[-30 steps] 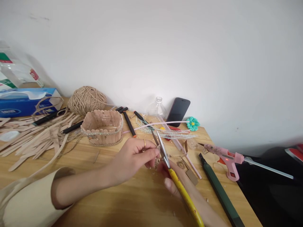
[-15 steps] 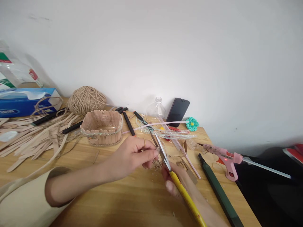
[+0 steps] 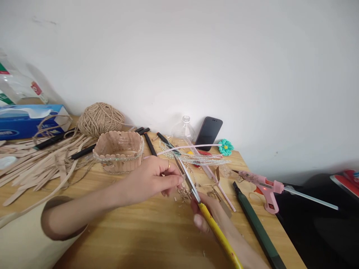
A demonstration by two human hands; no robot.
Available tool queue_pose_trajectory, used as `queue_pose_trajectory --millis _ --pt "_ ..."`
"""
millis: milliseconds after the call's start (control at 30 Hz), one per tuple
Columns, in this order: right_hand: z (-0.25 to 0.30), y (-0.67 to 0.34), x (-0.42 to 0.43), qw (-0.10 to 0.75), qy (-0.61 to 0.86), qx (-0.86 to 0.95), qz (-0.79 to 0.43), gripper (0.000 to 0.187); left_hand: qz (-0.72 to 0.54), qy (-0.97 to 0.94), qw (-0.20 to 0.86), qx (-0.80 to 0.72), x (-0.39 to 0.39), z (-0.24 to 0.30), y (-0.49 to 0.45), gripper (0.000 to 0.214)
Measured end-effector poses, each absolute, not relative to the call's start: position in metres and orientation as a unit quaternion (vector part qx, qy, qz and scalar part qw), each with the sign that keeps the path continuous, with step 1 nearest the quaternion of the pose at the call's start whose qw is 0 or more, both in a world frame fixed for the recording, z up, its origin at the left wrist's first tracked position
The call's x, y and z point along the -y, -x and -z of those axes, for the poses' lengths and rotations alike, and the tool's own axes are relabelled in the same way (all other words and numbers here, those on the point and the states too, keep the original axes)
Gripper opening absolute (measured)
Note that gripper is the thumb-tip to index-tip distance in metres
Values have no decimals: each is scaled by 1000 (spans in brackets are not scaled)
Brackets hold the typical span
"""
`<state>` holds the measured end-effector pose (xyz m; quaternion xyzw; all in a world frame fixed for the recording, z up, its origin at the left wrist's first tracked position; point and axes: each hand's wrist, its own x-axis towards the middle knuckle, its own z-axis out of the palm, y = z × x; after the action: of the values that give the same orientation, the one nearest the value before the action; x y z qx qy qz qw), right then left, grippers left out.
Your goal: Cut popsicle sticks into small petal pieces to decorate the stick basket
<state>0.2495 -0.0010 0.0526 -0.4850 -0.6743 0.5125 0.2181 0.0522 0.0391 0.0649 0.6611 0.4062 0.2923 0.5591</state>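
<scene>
My right hand [image 3: 207,215] is closed around a pair of scissors [image 3: 215,226] with yellow handles. Their narrow metal blades point up and away from me, slightly apart. My left hand [image 3: 159,177], wearing a ring, pinches a small pale piece [image 3: 183,177] right at the blades; my fingertips mostly cover it, so its exact shape is hidden. Below the blades lies a little heap of wood chips [image 3: 182,195] on the wooden table. Left of my hands stands an oval basket [image 3: 119,153] of wooden sticks, with a glittery cord around it.
A pink hot glue gun [image 3: 266,188] with a lit red light lies at the right edge, beside a dark green tool [image 3: 258,224]. Behind are a phone [image 3: 209,132], a clear bottle [image 3: 184,130] and a teal flower [image 3: 226,147]. Twine [image 3: 101,119], craft sticks [image 3: 36,168] and tissues [image 3: 30,123] sit left.
The whole view has shifted slightly, so things appear a little further left. Both hands keep their grips, with the scissor blades still beside my left fingertips.
</scene>
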Motion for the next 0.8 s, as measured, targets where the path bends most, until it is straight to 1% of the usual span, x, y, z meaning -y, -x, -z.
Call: queue_pose_trajectory --millis 100,233,333,500,633,800 --pt "-50 -250 -1 213 483 677 -513 44 -302 -647 569 -407 -40 -61 -52 23" --pt "-50 -249 -2 228 498 667 -506 48 -329 -611 606 -389 -41 -50 -56 17" --pt "-50 -248 -2 232 501 665 -503 48 -358 -577 619 -395 -42 -45 -61 22" --pt "-47 -246 -1 235 502 664 -501 49 -407 -492 647 -416 -39 -49 -69 16" --pt "-45 -245 -2 234 511 663 -494 51 -445 -436 660 -421 -36 -52 -73 18" --pt "-40 -246 -2 244 506 662 -497 51 -458 -402 662 -437 -37 -50 -74 20"
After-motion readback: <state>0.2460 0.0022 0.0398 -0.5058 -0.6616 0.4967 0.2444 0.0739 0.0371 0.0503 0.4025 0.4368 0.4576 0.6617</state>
